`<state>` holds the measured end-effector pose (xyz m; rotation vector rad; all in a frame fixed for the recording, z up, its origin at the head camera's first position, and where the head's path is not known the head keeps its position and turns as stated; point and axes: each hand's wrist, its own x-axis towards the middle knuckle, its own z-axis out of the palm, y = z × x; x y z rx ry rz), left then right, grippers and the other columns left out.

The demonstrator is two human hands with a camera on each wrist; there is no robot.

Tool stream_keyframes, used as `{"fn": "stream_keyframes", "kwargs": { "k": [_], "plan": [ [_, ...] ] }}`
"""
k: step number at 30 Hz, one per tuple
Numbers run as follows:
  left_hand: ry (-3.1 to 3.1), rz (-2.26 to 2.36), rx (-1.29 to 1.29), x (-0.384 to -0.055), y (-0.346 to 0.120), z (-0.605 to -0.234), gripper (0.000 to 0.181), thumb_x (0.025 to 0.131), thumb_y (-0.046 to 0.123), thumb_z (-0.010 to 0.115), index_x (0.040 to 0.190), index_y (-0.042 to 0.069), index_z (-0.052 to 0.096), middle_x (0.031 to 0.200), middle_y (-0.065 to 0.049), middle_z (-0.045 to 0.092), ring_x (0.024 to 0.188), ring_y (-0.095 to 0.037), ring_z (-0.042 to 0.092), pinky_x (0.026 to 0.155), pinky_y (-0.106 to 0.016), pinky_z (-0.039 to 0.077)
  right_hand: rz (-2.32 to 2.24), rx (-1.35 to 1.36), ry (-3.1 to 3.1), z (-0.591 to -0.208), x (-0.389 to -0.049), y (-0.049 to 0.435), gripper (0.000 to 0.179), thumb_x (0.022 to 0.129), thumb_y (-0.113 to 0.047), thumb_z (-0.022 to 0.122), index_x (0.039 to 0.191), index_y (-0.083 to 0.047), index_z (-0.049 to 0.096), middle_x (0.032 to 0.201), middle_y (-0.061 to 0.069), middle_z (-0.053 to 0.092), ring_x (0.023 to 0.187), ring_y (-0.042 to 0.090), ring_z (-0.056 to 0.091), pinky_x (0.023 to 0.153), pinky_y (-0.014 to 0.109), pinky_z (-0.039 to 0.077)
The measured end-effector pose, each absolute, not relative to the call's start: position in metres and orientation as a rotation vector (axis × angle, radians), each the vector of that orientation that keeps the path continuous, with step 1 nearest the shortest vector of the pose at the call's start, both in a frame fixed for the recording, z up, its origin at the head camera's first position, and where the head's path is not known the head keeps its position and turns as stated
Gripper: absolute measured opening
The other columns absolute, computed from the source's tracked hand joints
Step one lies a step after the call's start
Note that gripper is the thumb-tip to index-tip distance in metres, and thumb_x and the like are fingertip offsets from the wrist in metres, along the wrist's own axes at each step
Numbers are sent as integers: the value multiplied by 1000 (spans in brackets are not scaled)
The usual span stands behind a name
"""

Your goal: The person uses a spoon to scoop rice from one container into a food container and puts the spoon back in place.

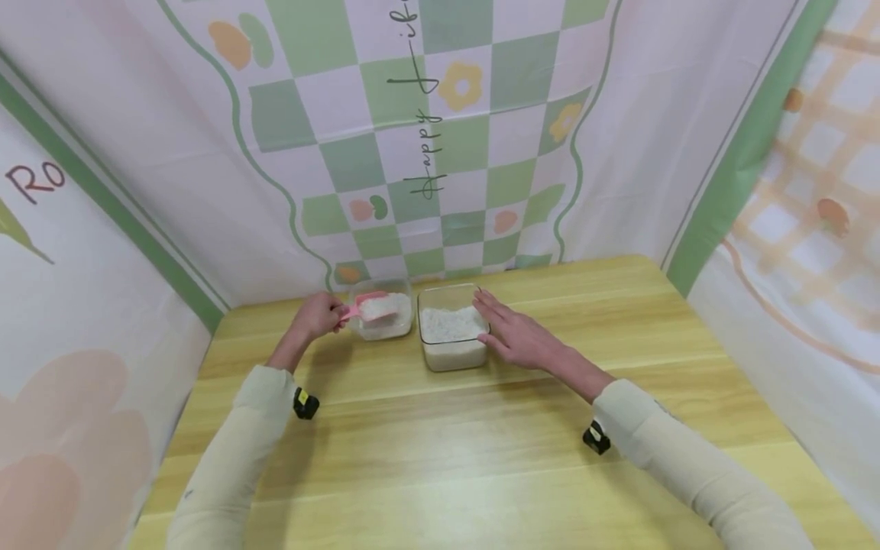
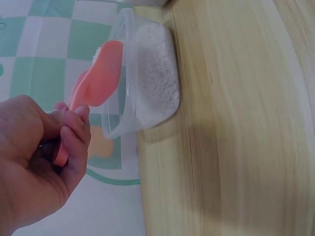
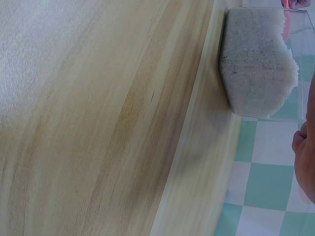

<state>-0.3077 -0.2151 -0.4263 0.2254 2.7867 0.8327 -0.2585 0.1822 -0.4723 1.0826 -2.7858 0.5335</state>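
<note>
My left hand (image 1: pixel 320 315) grips the handle of a pink scoop (image 2: pixel 104 73) heaped with white grains that look like rice. The scoop is held above a small translucent plastic container (image 1: pixel 385 330), which has more of the same white grains (image 2: pixel 156 73) inside. Just to the right stands a larger clear square container (image 1: pixel 454 357), partly filled with white grains (image 3: pixel 258 64) whose surface is uneven. My right hand (image 1: pixel 517 336) has its fingers extended at the right rim of this larger container. In the right wrist view only part of the right hand (image 3: pixel 306 157) shows at the edge.
Both containers stand near the back edge of the wooden table (image 1: pixel 440 458). A checkered green and white cloth (image 1: pixel 467 153) hangs right behind them. More printed cloth hangs at the left and right sides. A small black device (image 1: pixel 305 403) is worn on each wrist.
</note>
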Motion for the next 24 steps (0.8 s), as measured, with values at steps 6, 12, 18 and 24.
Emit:
{"fn": "stream_keyframes", "kwargs": {
  "k": [6,12,18,24],
  "plan": [
    [2826,759,254,-307,-217,-426,28,102,13,52,90,-4,72,72,-8,68,59,-12,56,55,-22,42,529,1079,-2790,-472,-259,182,64,105,-28,50,154,5,26,164,21,19,152,34,22,117,51,34],
    [2827,729,250,-304,-220,-425,27,101,11,54,88,-3,72,74,-10,69,62,-16,61,54,-22,45,537,1085,-2789,-472,-259,182,64,105,-29,49,154,4,25,164,21,19,152,34,22,116,51,36],
    [2827,718,239,-302,-221,-422,25,100,10,54,88,-3,72,77,-13,70,62,-16,61,54,-21,45,525,1083,-2787,-473,-259,183,65,105,-28,49,155,3,23,164,22,20,152,34,22,116,51,35],
    [2833,666,215,-300,-221,-418,23,100,12,55,94,-3,73,85,-18,72,68,-20,65,58,-23,49,531,1084,-2783,-473,-259,183,65,104,-28,50,155,3,23,164,22,20,152,33,22,116,51,35]
  ]
}}
